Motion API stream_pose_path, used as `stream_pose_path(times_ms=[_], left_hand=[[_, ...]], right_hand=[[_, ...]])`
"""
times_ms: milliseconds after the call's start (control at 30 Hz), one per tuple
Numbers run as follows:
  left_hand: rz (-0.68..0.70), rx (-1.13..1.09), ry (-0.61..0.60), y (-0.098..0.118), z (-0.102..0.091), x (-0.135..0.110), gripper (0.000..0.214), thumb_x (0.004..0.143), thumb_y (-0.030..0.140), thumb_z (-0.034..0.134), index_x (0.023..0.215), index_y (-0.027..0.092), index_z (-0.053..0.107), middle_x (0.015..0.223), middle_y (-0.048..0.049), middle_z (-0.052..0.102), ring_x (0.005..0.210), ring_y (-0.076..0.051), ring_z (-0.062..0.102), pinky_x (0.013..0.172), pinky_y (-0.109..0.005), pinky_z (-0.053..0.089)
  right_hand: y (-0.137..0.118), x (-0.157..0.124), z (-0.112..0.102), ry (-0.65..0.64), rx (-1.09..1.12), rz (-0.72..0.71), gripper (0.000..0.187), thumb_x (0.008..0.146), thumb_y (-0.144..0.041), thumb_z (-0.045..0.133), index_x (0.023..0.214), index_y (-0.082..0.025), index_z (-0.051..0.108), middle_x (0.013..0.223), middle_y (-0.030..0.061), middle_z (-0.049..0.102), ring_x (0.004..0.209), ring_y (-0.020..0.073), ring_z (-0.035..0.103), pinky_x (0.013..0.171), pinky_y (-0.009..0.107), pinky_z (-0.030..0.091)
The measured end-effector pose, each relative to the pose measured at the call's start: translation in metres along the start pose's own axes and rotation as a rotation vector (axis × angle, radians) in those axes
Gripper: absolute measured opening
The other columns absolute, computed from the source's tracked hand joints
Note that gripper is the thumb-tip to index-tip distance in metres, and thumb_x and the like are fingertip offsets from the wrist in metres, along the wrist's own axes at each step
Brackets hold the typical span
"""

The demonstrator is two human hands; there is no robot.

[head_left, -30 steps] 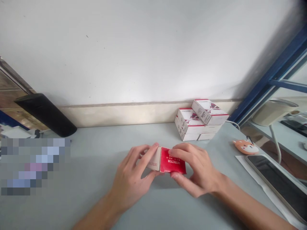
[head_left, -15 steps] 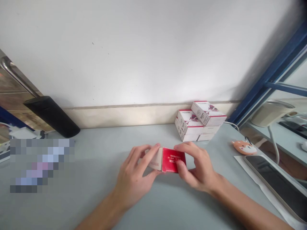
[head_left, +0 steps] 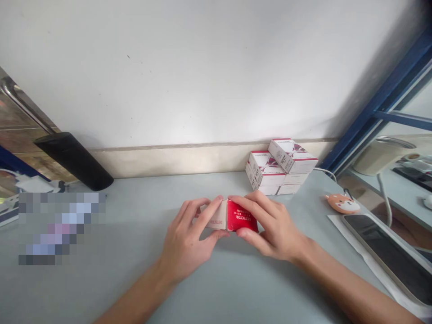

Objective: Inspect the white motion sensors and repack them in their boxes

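Your small box (head_left: pixel 236 217): red face with white lettering, off-white side with red print. Stacked boxes (head_left: pixel 280 168) white with red trim. Table (head_left: pixel 135 225) pale grey. Charm (head_left: pixel 343 203) orange and white. Cylinder (head_left: pixel 74 160) black.

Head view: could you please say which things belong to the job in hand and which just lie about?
In hand: small red-and-white cardboard box, left hand, right hand.
Lying about: stacked white-and-red boxes, orange fox-shaped charm, dark tablet, black cylinder.
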State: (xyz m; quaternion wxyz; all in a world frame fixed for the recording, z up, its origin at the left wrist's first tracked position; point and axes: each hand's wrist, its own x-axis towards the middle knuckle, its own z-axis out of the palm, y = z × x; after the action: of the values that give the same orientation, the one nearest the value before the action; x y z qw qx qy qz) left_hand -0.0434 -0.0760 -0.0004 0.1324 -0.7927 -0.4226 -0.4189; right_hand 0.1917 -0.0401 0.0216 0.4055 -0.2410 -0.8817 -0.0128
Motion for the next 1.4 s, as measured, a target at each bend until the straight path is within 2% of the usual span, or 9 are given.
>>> stream_pose_path(times_ms=[233,400,600,700,800,900,1200,1300,1400], left_hand=[[-0.030,-0.014,-0.013,0.002,-0.001,0.000,0.061,0.090,0.029,0.082,0.146,0.024,0.056,0.114,-0.0096,0.069,0.098,-0.023,0.065,0.082,-0.035,0.060],[0.013,-0.014,-0.035,0.002,-0.002,0.002,0.059,0.090,0.022,0.080,0.143,0.024,0.056,0.113,-0.0095,0.069,0.099,-0.023,0.065,0.084,-0.036,0.060],[0.241,-0.052,-0.009,0.004,-0.008,0.004,0.055,0.086,-0.001,0.068,0.130,0.029,0.059,0.139,-0.0139,0.050,0.124,-0.027,0.058,0.096,-0.044,0.059],[0.354,-0.001,-0.019,0.013,-0.012,0.005,0.059,0.080,-0.004,0.073,0.125,0.033,0.065,0.142,-0.0116,0.048,0.130,-0.028,0.054,0.103,-0.047,0.057],[0.411,0.038,-0.077,0.021,-0.014,0.006,0.054,0.078,0.003,0.079,0.122,0.032,0.069,0.134,-0.0097,0.057,0.125,-0.028,0.058,0.104,-0.047,0.058],[0.415,0.067,-0.091,0.025,-0.016,0.008,0.048,0.079,0.007,0.081,0.118,0.033,0.070,0.125,-0.0080,0.063,0.118,-0.028,0.063,0.098,-0.047,0.061],[0.373,0.066,-0.121,0.028,-0.024,0.008,0.051,0.083,0.005,0.074,0.125,0.033,0.068,0.117,-0.0090,0.063,0.113,-0.028,0.063,0.094,-0.048,0.061],[0.333,0.055,-0.097,0.025,-0.024,0.008,0.048,0.085,0.005,0.070,0.124,0.033,0.062,0.119,-0.0094,0.060,0.108,-0.025,0.063,0.089,-0.044,0.062],[0.269,0.007,-0.023,0.020,-0.019,0.007,0.037,0.087,0.002,0.062,0.115,0.026,0.056,0.114,-0.0100,0.054,0.097,-0.022,0.064,0.071,-0.035,0.064]], right_hand=[[0.004,-0.003,-0.001,0.003,-0.066,-0.030,0.048,0.111,-0.044,0.038,0.147,-0.015,0.050,0.102,0.0103,0.068,0.075,0.0178,0.064,0.065,0.029,0.054],[0.003,-0.006,-0.005,0.096,0.121,0.048,0.042,0.112,-0.027,0.027,0.129,-0.020,0.065,0.082,0.0029,0.064,0.063,0.0146,0.058,0.058,0.027,0.046],[-0.007,-0.002,-0.006,0.232,0.344,0.499,0.041,0.113,-0.033,0.034,0.103,-0.025,0.073,0.074,-0.0013,0.068,0.063,0.0133,0.061,0.058,0.024,0.047],[-0.009,0.003,-0.001,0.174,0.444,0.708,0.048,0.112,-0.046,0.035,0.102,-0.025,0.077,0.066,-0.0024,0.060,0.058,0.0129,0.055,0.053,0.023,0.043],[-0.006,0.007,0.005,0.045,0.549,0.797,0.050,0.111,-0.053,0.037,0.105,-0.025,0.077,0.067,-0.0022,0.058,0.057,0.0122,0.053,0.052,0.023,0.043],[-0.003,0.007,0.010,0.001,0.585,0.766,0.043,0.110,-0.051,0.040,0.115,-0.024,0.073,0.081,0.0001,0.065,0.064,0.0129,0.059,0.056,0.023,0.048],[-0.003,0.001,0.004,0.193,0.167,0.352,0.019,0.107,-0.023,0.051,0.122,-0.026,0.063,0.099,0.0033,0.063,0.079,0.0146,0.063,0.070,0.029,0.054],[-0.004,0.003,0.002,0.236,0.099,0.281,0.022,0.103,-0.017,0.057,0.122,-0.027,0.061,0.104,0.0046,0.062,0.079,0.0151,0.063,0.069,0.031,0.056],[-0.005,0.004,0.000,0.314,0.022,0.174,0.036,0.097,-0.009,0.059,0.127,-0.030,0.062,0.107,0.0062,0.058,0.082,0.0176,0.063,0.072,0.035,0.059]])
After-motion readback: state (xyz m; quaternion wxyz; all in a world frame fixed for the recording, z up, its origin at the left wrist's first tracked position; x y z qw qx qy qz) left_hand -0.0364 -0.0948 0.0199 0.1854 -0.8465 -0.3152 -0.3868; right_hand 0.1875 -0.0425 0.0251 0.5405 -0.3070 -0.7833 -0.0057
